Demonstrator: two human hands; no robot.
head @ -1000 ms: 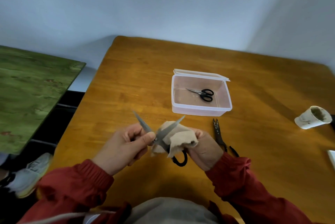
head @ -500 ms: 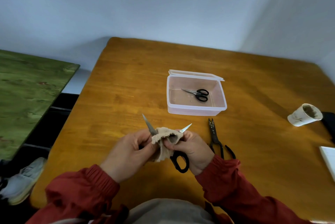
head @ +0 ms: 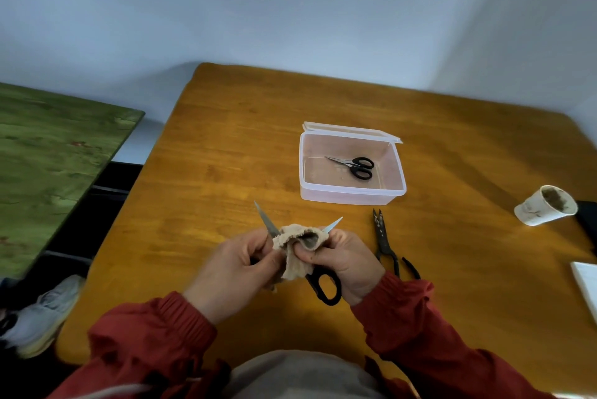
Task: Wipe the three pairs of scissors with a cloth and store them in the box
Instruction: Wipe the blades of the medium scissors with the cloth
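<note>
Steel-bladed, stiff and sharp-tipped, the black-handled scissors [head: 314, 282] stand splayed at lower centre of frame, left hand [head: 235, 264] pinching one blade, right hand [head: 347, 264] gripping the soft beige cloth [head: 295, 256] round the other; the handle loops look safest to hold.

The cloth [head: 295, 250] hides the pivot of the held scissors [head: 313, 280], leaving two blade tips and one loop showing. The right grip [head: 347, 264] covers part of the dark pair [head: 382, 237] at 4 o'clock. At 3 o'clock the frame edge cuts off a black object [head: 588, 221] and a white sheet [head: 586, 276].
</note>
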